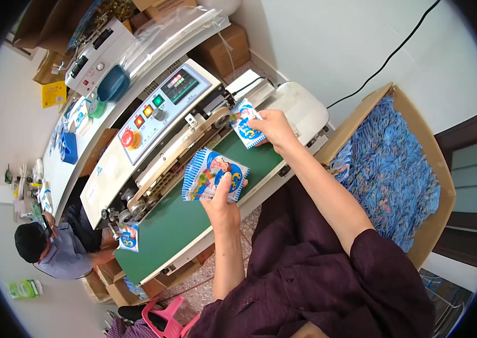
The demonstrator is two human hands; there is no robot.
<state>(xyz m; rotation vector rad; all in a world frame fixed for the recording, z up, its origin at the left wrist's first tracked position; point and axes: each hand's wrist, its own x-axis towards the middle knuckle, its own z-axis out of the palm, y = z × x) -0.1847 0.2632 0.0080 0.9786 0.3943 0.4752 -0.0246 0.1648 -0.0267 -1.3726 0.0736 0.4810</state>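
My left hand (pixel 222 213) grips a fanned stack of small blue-and-white printed packets (pixel 211 172), thumb across the front, above the green conveyor belt (pixel 179 234). My right hand (pixel 276 132) pinches a single packet of the same print (pixel 244 119). That packet's upper edge is close to the feed end of a continuous band sealer (pixel 162 110); whether it has entered the band cannot be made out. Another packet (pixel 129 237) is at the belt's left end, below the sealer's rollers. Lit buttons and a red stop knob (pixel 128 138) show on the sealer's panel.
On my right stands a cardboard box (pixel 448 197) heaped with blue packets (pixel 390 174). A co-worker (pixel 61 248) is at the far left, beside a white bench (pixel 61 180). A pink plastic stool (pixel 165 321) is below the belt. A black cable (pixel 387 70) hangs along the wall.
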